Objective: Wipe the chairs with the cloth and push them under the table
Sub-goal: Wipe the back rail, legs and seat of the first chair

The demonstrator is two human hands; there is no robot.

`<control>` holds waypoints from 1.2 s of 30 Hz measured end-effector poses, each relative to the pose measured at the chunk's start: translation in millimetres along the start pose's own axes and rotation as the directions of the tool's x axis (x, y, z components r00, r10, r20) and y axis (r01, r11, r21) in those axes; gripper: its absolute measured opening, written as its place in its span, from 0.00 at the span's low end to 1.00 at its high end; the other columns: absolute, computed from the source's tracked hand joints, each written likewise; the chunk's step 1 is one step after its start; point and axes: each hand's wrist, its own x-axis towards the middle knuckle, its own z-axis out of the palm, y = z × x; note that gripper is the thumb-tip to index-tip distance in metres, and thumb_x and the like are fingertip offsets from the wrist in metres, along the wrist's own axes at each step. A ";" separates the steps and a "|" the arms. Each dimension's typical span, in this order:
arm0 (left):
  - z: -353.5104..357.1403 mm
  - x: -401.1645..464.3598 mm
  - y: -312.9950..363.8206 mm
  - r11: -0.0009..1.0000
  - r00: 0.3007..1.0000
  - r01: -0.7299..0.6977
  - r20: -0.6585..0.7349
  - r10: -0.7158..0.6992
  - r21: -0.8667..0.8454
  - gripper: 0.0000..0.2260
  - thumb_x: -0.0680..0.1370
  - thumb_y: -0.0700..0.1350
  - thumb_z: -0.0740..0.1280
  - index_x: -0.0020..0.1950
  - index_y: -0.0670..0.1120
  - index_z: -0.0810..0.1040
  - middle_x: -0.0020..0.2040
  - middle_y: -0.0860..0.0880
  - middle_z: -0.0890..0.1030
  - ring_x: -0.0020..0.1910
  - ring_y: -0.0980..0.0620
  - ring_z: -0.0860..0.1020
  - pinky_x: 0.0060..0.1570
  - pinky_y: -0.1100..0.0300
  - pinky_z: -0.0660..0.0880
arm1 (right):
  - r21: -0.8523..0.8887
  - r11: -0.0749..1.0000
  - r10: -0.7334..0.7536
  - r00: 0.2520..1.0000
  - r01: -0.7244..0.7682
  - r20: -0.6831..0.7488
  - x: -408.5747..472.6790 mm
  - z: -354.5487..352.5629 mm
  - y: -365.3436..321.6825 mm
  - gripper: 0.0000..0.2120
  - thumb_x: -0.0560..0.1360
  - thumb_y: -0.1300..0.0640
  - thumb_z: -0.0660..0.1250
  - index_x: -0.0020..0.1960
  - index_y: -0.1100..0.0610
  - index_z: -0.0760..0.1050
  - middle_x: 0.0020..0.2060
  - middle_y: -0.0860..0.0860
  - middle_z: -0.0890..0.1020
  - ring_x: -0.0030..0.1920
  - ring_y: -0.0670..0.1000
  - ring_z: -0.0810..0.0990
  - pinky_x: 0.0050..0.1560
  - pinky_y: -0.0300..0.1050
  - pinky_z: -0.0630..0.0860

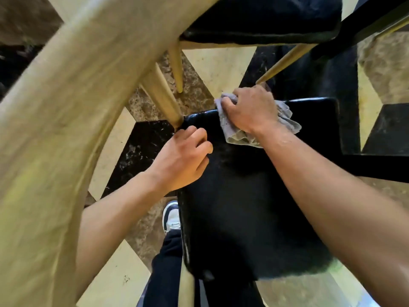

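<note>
A chair with a black padded seat (243,207) and a pale wooden curved backrest (51,129) fills the view from above. My right hand (250,109) grips a crumpled grey cloth (287,120) and presses it on the far edge of the seat. My left hand (183,156) rests on the seat's left edge, fingers curled over it, near the wooden back post (163,98). A second chair with a black seat (261,21) and wooden legs stands just beyond.
The floor is patterned in cream, black and brown marble tiles (212,67). My foot in a white and dark shoe (171,218) stands left of the seat. A dark frame (365,25), perhaps the table, crosses the upper right.
</note>
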 end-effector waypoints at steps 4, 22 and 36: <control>-7.0 -20.1 -8.8 0.999 0.999 0.036 0.036 -0.036 0.009 0.06 0.76 0.38 0.65 0.47 0.38 0.81 0.44 0.40 0.77 0.42 0.39 0.75 0.41 0.43 0.75 | 0.098 0.978 -0.185 0.982 0.187 -0.025 -14.1 10.7 -41.6 0.17 0.79 0.41 0.57 0.42 0.52 0.75 0.46 0.54 0.84 0.55 0.60 0.77 0.53 0.55 0.71; 0.1 -110.8 19.5 0.997 0.983 0.045 0.181 -0.033 -0.062 0.10 0.77 0.41 0.62 0.41 0.40 0.80 0.41 0.44 0.81 0.41 0.43 0.79 0.38 0.49 0.80 | 0.160 0.854 -0.442 0.853 0.495 -0.278 -202.8 82.7 -37.9 0.16 0.81 0.54 0.66 0.68 0.54 0.79 0.68 0.53 0.79 0.77 0.62 0.66 0.74 0.59 0.68; -37.5 -180.8 79.0 0.972 0.957 0.234 0.181 -0.228 -0.013 0.06 0.74 0.31 0.66 0.36 0.33 0.77 0.34 0.38 0.77 0.30 0.40 0.75 0.27 0.59 0.60 | 0.408 0.906 -0.023 0.977 0.110 -0.212 -302.3 47.5 -45.7 0.13 0.82 0.54 0.65 0.62 0.60 0.81 0.55 0.54 0.83 0.55 0.58 0.74 0.60 0.54 0.74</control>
